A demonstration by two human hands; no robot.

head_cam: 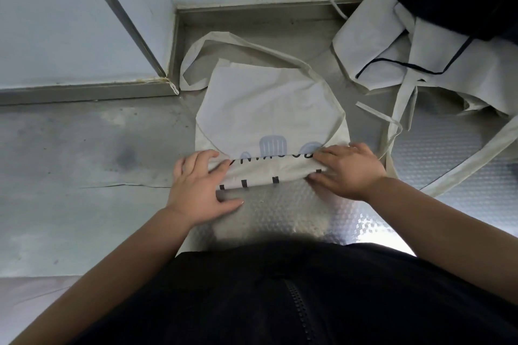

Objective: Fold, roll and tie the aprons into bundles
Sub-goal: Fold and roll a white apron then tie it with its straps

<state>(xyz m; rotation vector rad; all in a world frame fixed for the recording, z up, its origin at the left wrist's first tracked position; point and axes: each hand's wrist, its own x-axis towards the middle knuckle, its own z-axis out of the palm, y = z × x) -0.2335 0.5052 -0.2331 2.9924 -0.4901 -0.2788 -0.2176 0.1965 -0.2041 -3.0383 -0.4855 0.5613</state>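
Lies at frame centre on the steel table (pixel 280 218) as a soft, light, limp cream apron (pixel 266 103), near edge rolled, left hand (pixel 200 187) and right hand (pixel 349 169) curled over the roll's ends, probably the surest hold against slackening.

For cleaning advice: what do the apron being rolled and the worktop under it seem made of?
The apron is probably matte cream cotton or canvas: it creases softly and shows stitched hems. The worktop is likely embossed stainless steel: grey, shiny, with regular raised dimples catching light.
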